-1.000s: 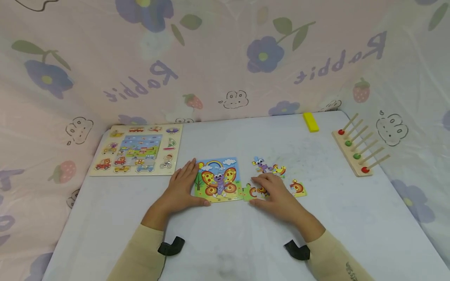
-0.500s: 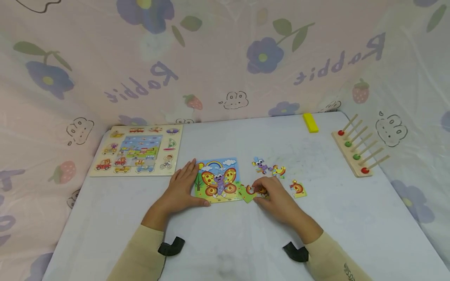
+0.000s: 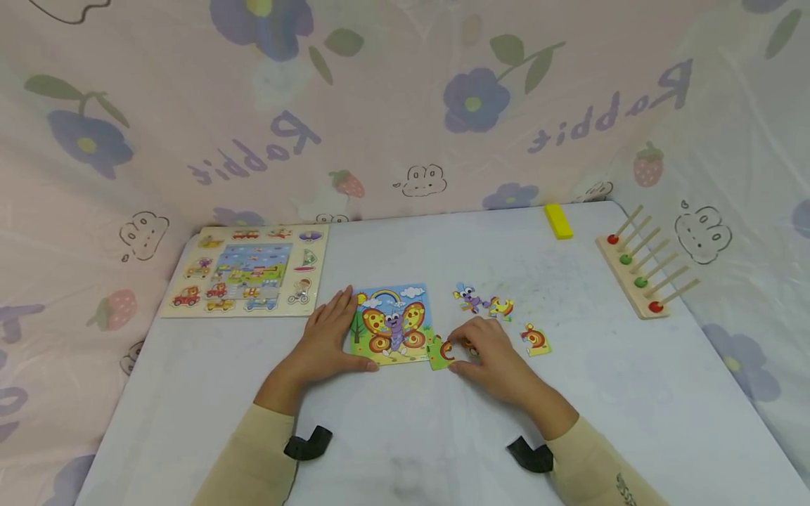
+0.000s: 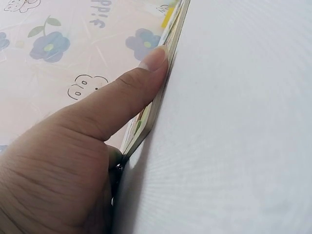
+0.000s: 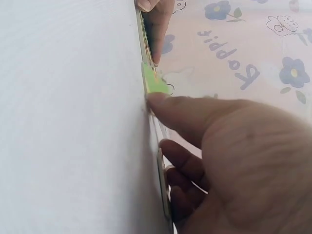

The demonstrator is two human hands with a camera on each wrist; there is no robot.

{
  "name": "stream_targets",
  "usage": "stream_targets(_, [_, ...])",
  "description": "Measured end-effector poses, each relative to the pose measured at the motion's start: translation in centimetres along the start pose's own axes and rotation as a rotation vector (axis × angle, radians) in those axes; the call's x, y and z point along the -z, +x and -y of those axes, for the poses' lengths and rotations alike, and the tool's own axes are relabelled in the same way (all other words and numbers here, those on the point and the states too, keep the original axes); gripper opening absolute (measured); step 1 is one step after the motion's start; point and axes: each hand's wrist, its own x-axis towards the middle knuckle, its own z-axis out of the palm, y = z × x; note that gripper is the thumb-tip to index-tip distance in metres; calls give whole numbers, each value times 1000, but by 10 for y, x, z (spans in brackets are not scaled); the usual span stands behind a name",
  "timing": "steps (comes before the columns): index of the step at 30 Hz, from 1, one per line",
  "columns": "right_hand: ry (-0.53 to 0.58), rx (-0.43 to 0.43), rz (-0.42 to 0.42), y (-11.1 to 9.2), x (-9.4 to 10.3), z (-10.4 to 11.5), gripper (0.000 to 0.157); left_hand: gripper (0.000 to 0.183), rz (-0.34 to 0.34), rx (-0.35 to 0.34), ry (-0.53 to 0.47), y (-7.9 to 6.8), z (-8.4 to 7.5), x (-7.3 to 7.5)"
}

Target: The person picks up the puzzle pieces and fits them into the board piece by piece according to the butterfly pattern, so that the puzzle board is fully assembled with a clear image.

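Note:
A square butterfly jigsaw puzzle board [image 3: 394, 320] lies flat at the middle of the table. My left hand [image 3: 325, 341] rests along its left side with fingers straight, and the thumb lies on its near edge, as the left wrist view confirms. My right hand [image 3: 496, 355] pinches a green puzzle piece [image 3: 438, 353] between thumb and finger, tilted slightly, at the board's lower right edge. In the right wrist view the thumb presses that piece's green corner. Another puzzle piece [image 3: 468, 347] is mostly hidden under the right hand.
Loose purple [image 3: 470, 298] and yellow [image 3: 501, 308] puzzle pieces lie beyond the right hand, with another puzzle piece [image 3: 536, 339] to its right. A vehicle puzzle board [image 3: 307, 299] sits back left. Back right are a yellow block [image 3: 558, 222] and a wooden peg rack [image 3: 626, 277].
My right hand has gripped the green piece, turned it and drawn it left against the board's right edge. The left hand and the board have stayed put.

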Motion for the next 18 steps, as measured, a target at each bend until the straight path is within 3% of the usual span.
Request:
stream_targets(9, [104, -5, -60, 0, 1, 1, 24, 141, 0, -4, -5, 0, -1, 0])
stream_targets(18, [134, -10, -66, 0, 2, 2, 20, 142, 4, 1, 1, 1, 2, -1])
